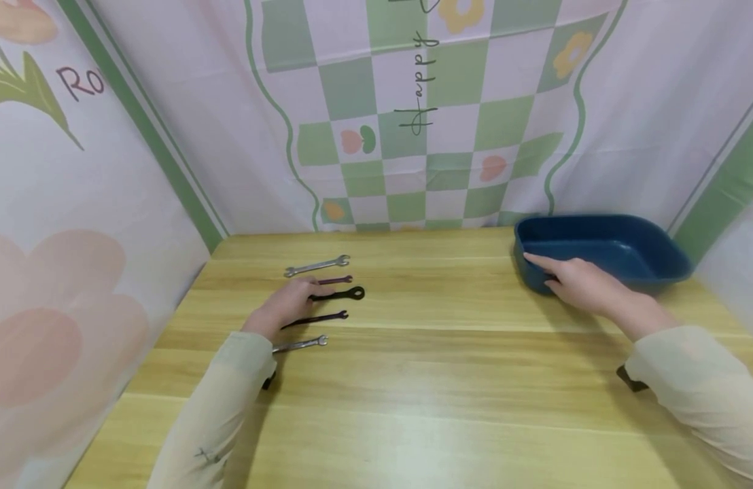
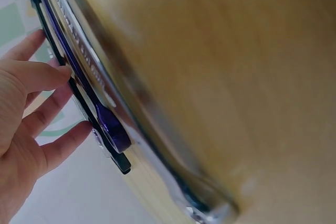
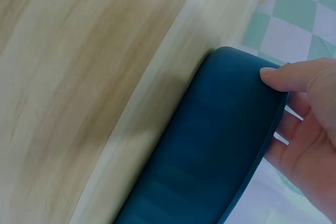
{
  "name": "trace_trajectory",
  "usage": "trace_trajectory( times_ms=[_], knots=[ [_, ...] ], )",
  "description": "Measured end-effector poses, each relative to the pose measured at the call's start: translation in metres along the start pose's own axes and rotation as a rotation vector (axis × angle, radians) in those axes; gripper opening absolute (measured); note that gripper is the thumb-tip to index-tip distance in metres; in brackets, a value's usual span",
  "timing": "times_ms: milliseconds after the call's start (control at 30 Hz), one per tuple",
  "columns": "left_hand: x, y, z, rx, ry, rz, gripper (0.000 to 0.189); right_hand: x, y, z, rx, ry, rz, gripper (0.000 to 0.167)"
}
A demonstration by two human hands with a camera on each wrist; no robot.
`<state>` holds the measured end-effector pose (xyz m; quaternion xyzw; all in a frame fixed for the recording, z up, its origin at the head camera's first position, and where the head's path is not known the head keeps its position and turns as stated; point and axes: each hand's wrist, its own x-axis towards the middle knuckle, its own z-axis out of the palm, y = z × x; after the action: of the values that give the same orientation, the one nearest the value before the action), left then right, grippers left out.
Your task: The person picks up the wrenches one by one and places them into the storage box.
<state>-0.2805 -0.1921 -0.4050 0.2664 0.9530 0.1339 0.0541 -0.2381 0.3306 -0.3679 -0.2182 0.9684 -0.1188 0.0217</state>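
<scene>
At the left of the table in the head view, my left hand (image 1: 289,303) pinches a black wrench (image 1: 355,293) by its handle, its ring end sticking out to the right. The left wrist view has the thumb (image 2: 50,76) on one side of the handle and fingers beyond it. A purple wrench (image 1: 336,280) and a silver open-end wrench (image 1: 318,265) lie behind the hand; a dark wrench (image 1: 327,317) and another silver wrench (image 1: 303,344) lie in front. My right hand (image 1: 581,282) grips the rim of a blue basin (image 1: 621,277), thumb outside, fingers inside.
The wooden table (image 1: 425,394) runs back to a checkered green-and-white curtain (image 1: 407,136). A floral curtain (image 1: 77,258) hangs along the left side. The basin stands at the table's back right corner.
</scene>
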Motion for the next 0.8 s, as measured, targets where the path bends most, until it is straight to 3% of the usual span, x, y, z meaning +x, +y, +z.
trace_trajectory(
  times_ms=[800],
  knots=[
    [0.0,0.0,-0.001,0.035,-0.006,0.021,0.052,-0.001,-0.02,0.006,0.002,0.005,-0.037,0.062]
  ],
)
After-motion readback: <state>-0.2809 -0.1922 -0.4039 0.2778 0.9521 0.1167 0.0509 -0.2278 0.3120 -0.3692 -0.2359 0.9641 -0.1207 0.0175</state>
